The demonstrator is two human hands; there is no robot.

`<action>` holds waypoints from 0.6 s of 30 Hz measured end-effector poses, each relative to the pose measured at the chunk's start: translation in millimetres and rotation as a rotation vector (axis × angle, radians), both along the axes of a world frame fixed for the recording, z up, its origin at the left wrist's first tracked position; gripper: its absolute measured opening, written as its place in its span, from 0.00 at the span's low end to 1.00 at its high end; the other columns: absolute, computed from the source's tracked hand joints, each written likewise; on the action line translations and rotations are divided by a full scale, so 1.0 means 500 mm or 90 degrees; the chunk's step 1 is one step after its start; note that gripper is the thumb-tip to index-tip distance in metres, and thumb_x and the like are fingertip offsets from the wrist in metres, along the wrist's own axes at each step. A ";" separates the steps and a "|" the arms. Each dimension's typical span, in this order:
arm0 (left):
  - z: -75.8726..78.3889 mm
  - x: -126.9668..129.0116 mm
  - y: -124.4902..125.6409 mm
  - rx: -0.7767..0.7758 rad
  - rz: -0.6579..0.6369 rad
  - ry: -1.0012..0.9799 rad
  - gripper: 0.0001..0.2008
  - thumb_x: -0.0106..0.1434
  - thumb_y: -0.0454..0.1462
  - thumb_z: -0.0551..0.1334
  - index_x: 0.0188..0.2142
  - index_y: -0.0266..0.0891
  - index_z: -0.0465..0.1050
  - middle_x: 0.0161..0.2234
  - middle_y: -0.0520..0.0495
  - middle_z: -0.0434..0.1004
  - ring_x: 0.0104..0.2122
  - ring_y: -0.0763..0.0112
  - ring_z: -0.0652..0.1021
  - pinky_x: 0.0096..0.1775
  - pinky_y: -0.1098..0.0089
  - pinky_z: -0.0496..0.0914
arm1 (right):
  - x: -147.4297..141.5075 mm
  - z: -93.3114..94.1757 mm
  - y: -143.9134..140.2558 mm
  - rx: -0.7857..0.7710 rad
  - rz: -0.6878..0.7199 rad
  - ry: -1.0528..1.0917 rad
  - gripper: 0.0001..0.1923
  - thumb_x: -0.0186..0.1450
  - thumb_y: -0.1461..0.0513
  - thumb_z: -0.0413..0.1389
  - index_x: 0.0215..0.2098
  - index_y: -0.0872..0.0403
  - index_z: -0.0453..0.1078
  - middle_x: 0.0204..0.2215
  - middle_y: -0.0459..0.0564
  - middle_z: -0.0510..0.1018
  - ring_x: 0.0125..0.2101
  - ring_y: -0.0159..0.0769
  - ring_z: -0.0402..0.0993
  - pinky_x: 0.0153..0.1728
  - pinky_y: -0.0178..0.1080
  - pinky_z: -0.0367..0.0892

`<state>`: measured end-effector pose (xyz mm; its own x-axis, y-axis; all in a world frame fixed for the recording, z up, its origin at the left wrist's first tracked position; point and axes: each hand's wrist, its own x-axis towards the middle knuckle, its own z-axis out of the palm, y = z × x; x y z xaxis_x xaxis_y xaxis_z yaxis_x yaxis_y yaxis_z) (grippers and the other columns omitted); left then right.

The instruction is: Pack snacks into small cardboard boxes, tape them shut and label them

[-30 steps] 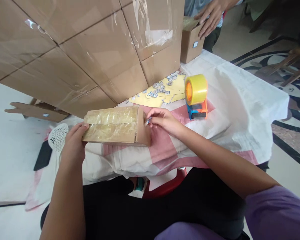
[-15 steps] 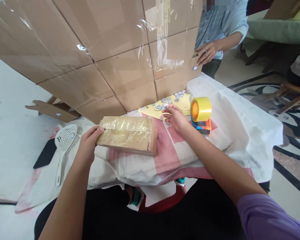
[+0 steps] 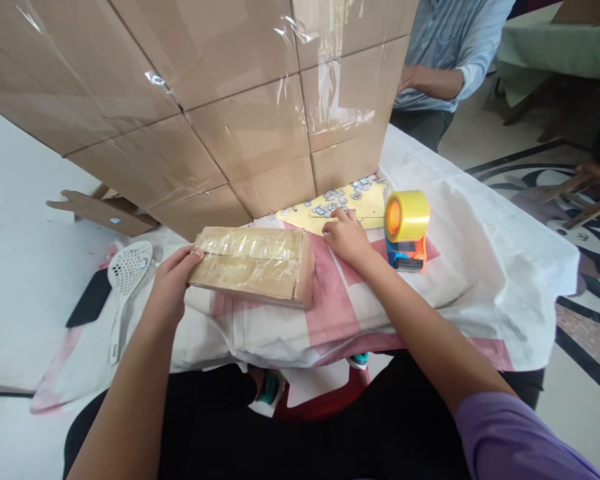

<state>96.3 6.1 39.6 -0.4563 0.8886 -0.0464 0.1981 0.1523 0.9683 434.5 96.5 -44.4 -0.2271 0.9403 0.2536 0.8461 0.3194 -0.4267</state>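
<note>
A cardboard box point(image 3: 247, 270), sealed with shiny clear tape, lies tilted toward me near the front of the table. My left hand point(image 3: 173, 273) grips its left end, thumb on top. Over a yellow sheet point(image 3: 375, 200) strewn with small white-and-grey labels point(image 3: 335, 199), my right hand point(image 3: 349, 239) has its fingers bent and apart, fingertips down at the sheet's near edge. Nothing shows clearly between those fingers. To the right of that hand stands a tape dispenser point(image 3: 407, 253), orange and blue, with a yellow tape roll point(image 3: 414, 215).
A tall stack of taped cartons point(image 3: 255, 133) rises behind the sheet. At left are a white slotted skimmer point(image 3: 130, 267), a dark flat object point(image 3: 90, 298) and an open carton point(image 3: 107, 212). Another person point(image 3: 440, 73) stands beyond the stack. A red stool point(image 3: 325, 397) is below.
My right hand has lowered onto the yellow sheet, its fingers more bent. The box has hardly moved in my left hand. The other person's hand has moved behind the stack.
</note>
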 end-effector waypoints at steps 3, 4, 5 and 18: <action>0.002 0.004 0.000 0.001 0.007 -0.006 0.20 0.46 0.44 0.73 0.38 0.38 0.80 0.33 0.51 0.78 0.31 0.71 0.72 0.29 0.75 0.64 | 0.011 -0.001 0.013 0.035 -0.008 0.066 0.13 0.66 0.66 0.52 0.36 0.56 0.80 0.45 0.61 0.74 0.50 0.51 0.66 0.49 0.49 0.65; 0.003 0.005 0.000 0.001 0.007 -0.007 0.19 0.46 0.43 0.73 0.37 0.37 0.80 0.33 0.51 0.78 0.31 0.71 0.72 0.29 0.75 0.64 | 0.017 0.000 0.019 0.036 -0.010 0.123 0.12 0.66 0.66 0.52 0.36 0.56 0.79 0.42 0.59 0.75 0.46 0.48 0.68 0.47 0.47 0.66; 0.004 0.006 0.000 0.001 0.006 -0.009 0.19 0.46 0.43 0.73 0.37 0.37 0.80 0.34 0.50 0.78 0.31 0.71 0.73 0.30 0.75 0.64 | 0.023 0.001 0.024 0.034 -0.016 0.189 0.10 0.65 0.65 0.53 0.36 0.56 0.78 0.39 0.57 0.75 0.42 0.45 0.69 0.44 0.45 0.66; -0.001 -0.001 -0.001 0.001 -0.014 -0.003 0.18 0.48 0.43 0.72 0.38 0.39 0.79 0.34 0.52 0.76 0.34 0.72 0.71 0.30 0.76 0.64 | 0.023 0.049 -0.003 0.014 0.015 0.406 0.10 0.56 0.63 0.62 0.23 0.52 0.63 0.27 0.45 0.73 0.28 0.33 0.66 0.33 0.37 0.60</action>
